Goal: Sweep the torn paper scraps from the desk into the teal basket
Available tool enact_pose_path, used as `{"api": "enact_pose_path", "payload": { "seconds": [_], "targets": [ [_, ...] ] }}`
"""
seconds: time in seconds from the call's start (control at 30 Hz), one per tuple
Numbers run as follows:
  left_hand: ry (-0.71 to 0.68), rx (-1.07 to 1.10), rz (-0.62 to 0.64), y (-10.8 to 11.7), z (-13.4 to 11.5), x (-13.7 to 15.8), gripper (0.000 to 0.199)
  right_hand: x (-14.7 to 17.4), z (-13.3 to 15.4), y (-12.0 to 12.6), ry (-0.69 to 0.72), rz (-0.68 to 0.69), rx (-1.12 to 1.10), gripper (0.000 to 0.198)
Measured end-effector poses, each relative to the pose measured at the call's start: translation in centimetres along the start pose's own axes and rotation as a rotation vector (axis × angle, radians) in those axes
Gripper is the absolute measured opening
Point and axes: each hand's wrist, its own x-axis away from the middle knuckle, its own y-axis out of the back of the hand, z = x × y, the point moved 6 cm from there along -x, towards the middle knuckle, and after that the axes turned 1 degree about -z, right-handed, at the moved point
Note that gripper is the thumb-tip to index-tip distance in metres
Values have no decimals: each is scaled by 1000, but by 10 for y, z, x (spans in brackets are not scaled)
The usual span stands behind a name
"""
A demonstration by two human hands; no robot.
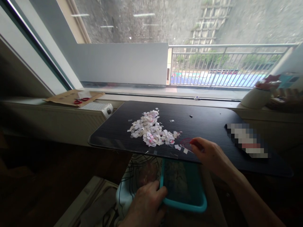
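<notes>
Left grip [150, 198] clasping turquoise bin [199, 206], right grip [210, 154] pinching blurred reddish object [186, 143], dim bin contents [176, 181] indistinct

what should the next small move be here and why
Probably ease the loose paper scraps over the table edge with the right hand: they lie close to that near edge, beside that hand, which seems to hold a reddish object, and the left hand grips the teal bin just below.
</notes>
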Motion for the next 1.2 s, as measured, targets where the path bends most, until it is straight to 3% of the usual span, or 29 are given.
{"api": "enact_pose_path", "payload": {
  "seconds": [0.23, 0.43, 0.63, 1.0, 1.1, 1.2],
  "targets": [
    [3, -4, -4, 1, 0, 2, 16, 10, 8, 7, 44, 73, 125, 16],
    [-5, -1, 3, 2, -2, 0, 16, 10, 4, 17, 13, 0, 140, 18],
    [19, -15, 22, 3, -2, 1, 15, 0, 16, -1, 35, 37, 119, 19],
    [15, 10, -2, 3, 0, 4, 18, -4, 75, -34, 184, 79, 35, 18],
    [18, 13, -27, 2, 1, 4, 17, -4, 61, -23, 179, 47, -4, 20],
    [-5, 18, -65, 4, 0, 2, 17, 1, 24, -5, 152, 16, 14, 23]
  ]
}}
